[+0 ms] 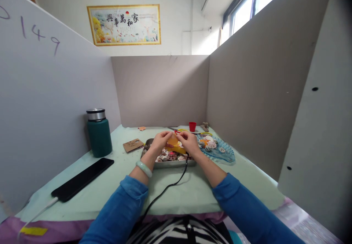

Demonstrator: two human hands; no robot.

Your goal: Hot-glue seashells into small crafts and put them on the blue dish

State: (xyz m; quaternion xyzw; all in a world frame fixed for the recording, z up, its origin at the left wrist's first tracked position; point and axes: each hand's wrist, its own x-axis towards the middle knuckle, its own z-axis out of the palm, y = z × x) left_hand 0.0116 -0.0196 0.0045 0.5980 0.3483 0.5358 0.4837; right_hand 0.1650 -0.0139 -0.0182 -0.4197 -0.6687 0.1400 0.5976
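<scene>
My left hand [159, 142] and my right hand [188, 142] meet above a metal tray [167, 163] filled with several seashells. Together they pinch a small orange, translucent piece [173, 140] between their fingertips. A yellow tool [176, 149] with a black cord [165, 191] lies across the tray just under my hands. A pale green bangle [143, 168] circles my left wrist.
A blue shell-shaped dish [222, 154] with more shells sits right of the tray. A green flask [98, 132] and a black phone [82, 178] on a white cable lie at the left. A brown card [132, 144], red-handled scissors [178, 130] and a red cup [192, 126] lie behind. Partition walls enclose the table.
</scene>
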